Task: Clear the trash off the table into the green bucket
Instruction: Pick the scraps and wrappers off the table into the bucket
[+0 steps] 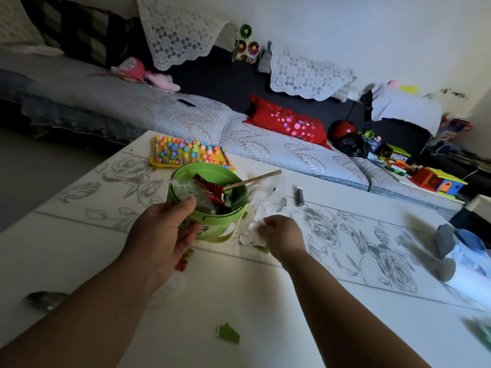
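Note:
The green bucket [212, 224] stands mid-table, filled with wrappers, clear plastic and a wooden stick [252, 179] that pokes out to the right. My left hand [164, 232] grips the bucket's near rim, thumb over the edge. My right hand [281, 237] pinches a crumpled white scrap [253, 226] just right of the bucket. Torn white and green bits [251, 241] lie under that hand. A green scrap [228, 333] lies near the front edge, and a red-orange wrapper piece [183, 261] sits below my left hand.
The white floral table [345, 328] also carries a yellow beaded mat [186, 152] behind the bucket, a small dark tube [299, 196], a clear plastic sheet [276, 192], a grey scrap [45, 298] at left and a tissue pack [462, 251] at right. A sofa lies beyond.

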A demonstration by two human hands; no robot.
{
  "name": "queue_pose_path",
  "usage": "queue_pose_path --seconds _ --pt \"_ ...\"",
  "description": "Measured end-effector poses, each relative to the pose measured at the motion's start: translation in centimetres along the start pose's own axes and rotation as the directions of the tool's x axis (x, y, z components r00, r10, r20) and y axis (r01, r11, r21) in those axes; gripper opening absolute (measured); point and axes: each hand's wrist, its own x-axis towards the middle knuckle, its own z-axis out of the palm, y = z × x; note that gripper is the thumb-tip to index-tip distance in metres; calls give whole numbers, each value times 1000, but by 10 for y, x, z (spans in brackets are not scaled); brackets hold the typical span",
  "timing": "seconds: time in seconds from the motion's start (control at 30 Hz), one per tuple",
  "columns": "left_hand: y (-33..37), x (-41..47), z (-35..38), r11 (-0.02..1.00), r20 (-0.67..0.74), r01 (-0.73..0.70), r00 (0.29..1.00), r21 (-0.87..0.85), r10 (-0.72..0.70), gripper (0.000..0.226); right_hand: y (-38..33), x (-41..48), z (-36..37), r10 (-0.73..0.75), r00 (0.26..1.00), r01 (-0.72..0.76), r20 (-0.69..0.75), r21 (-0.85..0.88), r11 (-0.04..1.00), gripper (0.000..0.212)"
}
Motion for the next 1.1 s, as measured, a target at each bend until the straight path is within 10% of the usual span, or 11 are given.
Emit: queue_pose_path --seconds 0.3,0.5,0.9,1.1 --pt "12 2 -16 1000 -30 -8 1000 -8 8 10 -13 19 31 169 966 -47 194 -513 857 70" --pt "15 4 -25 1000 -39 -7 999 7 8 13 -25 17 24 167 949 14 268 -564 825 37" --pt "17 0 -32 999 -42 -4 999 34 5 19 -18 -1 9 131 985 -109 109 -191 975 18" --pt "16 -1 -31 999 -36 -3 999 48 5 16 -82 15 -54 -87 985 99 -146 76 992 18"
